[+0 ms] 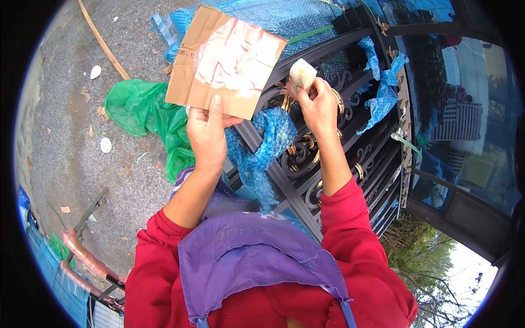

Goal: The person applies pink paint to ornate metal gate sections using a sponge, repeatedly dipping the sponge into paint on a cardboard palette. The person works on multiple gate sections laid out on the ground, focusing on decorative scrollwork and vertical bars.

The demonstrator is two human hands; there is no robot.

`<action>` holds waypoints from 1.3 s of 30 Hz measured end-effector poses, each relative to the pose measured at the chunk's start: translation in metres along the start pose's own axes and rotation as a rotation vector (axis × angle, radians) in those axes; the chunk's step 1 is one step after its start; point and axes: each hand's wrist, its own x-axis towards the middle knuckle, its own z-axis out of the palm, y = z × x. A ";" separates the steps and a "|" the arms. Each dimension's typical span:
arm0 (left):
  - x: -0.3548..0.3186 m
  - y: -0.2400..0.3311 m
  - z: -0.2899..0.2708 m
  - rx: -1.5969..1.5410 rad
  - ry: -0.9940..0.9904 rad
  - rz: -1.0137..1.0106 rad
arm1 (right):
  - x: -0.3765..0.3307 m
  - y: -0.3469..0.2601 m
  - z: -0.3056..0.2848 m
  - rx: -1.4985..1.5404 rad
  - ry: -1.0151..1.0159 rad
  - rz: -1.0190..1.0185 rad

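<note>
My left hand point(208, 134) grips the lower edge of a flat piece of brown cardboard point(178, 87), thumb on its face. A shiny, pale pinkish smear covers much of the cardboard. To the right, my right hand point(317, 106) pinches a small whitish pad, perhaps sponge or foam point(302, 74), held apart from the cardboard. Below both hands lies a dark metal gate panel point(295, 202) with scrollwork and gold-coloured ornaments. Crumpled blue bubble wrap point(268, 136) is bunched over its bars between my forearms.
A green plastic bag point(175, 123) lies on the grey ground at left, near a wooden strip point(104, 46). More blue bubble wrap point(257, 16) spreads at the far side. Dark-framed glass point(465, 120) stands at right. Reddish and dark metal bars point(87, 254) are at lower left.
</note>
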 end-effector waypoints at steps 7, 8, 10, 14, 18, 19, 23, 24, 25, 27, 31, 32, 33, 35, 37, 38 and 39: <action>0.000 -0.004 -0.003 -0.036 0.001 -0.011 | -0.002 0.002 0.003 0.072 0.019 0.004; 0.001 -0.004 -0.003 -0.042 0.003 -0.021 | -0.002 -0.003 0.006 0.023 -0.002 -0.027; 0.001 -0.002 -0.002 -0.053 0.007 -0.039 | 0.001 -0.002 0.000 -0.082 0.003 -0.014; 0.001 -0.004 -0.003 -0.057 0.009 -0.039 | 0.003 -0.007 -0.013 -0.008 0.010 0.038; 0.001 -0.005 -0.004 -0.023 -0.009 -0.037 | -0.004 -0.002 0.002 -0.071 -0.018 -0.144; 0.001 -0.004 -0.004 -0.028 -0.011 -0.039 | -0.004 0.002 -0.001 -0.077 0.007 -0.106; 0.001 -0.004 -0.003 -0.034 -0.009 -0.035 | -0.001 0.003 -0.019 0.019 0.032 -0.008; 0.001 -0.004 -0.004 -0.021 -0.004 -0.032 | -0.004 -0.003 -0.019 0.038 0.003 -0.019; 0.001 -0.005 -0.005 -0.007 0.001 -0.030 | -0.008 -0.006 -0.016 0.058 -0.040 -0.110; 0.001 -0.004 -0.003 -0.035 -0.010 -0.031 | -0.012 0.002 -0.007 -0.014 -0.038 -0.339; 0.003 -0.005 -0.004 -0.069 -0.009 -0.049 | -0.003 0.021 -0.012 -0.042 0.075 -0.341; 0.003 -0.005 -0.004 -0.068 -0.008 -0.045 | -0.004 0.018 -0.018 0.015 0.078 -0.287; 0.003 -0.004 -0.003 -0.066 -0.008 -0.041 | -0.005 0.018 -0.019 0.018 0.050 -0.313; 0.002 -0.004 -0.003 -0.048 -0.010 -0.034 | -0.008 0.014 -0.014 0.008 -0.034 -0.442; 0.002 -0.004 -0.003 -0.014 -0.013 -0.026 | -0.008 0.010 -0.010 -0.056 -0.128 -0.479; 0.002 -0.004 -0.004 -0.019 -0.017 -0.030 | -0.005 0.012 -0.010 -0.076 -0.068 -0.443; 0.002 -0.004 -0.004 -0.025 -0.021 -0.033 | -0.001 0.017 -0.013 -0.097 -0.009 -0.407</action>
